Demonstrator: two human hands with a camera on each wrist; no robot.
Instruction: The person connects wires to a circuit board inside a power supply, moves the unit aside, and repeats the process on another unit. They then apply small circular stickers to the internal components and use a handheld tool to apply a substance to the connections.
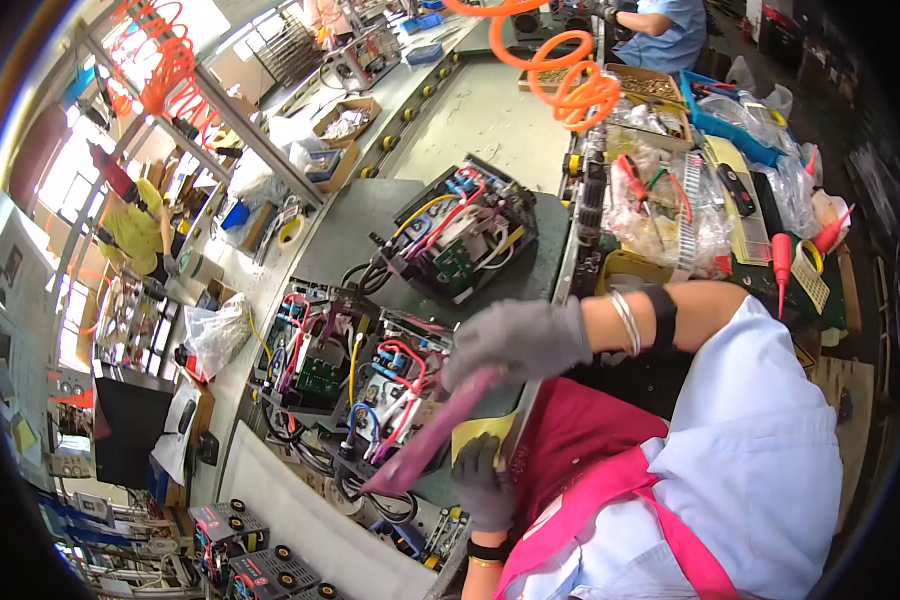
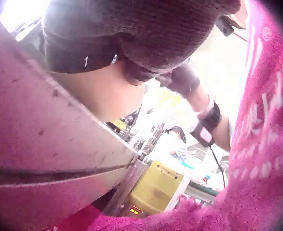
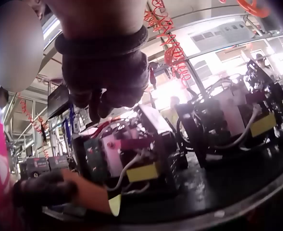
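Observation:
My left hand (image 1: 483, 483), in a grey glove, pinches a small yellow sheet (image 1: 482, 432) near the bench edge. In the right wrist view this sheet (image 3: 91, 192) looks orange on one side, its corner curling. My gloved right hand (image 1: 518, 342) is raised above the bench, fingers curled at the upper end of a blurred dark-pink strip (image 1: 432, 435). That strip slants across the nearest opened electrical unit (image 1: 395, 385), which shows red, blue and yellow wires. In the right wrist view my right hand (image 3: 105, 79) hangs above this unit (image 3: 127, 159), fingers pointing down.
Another opened unit (image 1: 315, 345) stands beside it, and a third (image 1: 460, 235) sits on a dark board. Orange coiled hoses (image 1: 570, 80) hang overhead. Bagged parts, tools and a red bottle (image 1: 781, 262) lie on the side bench. Finished-looking black units (image 1: 270, 570) stand across the bench.

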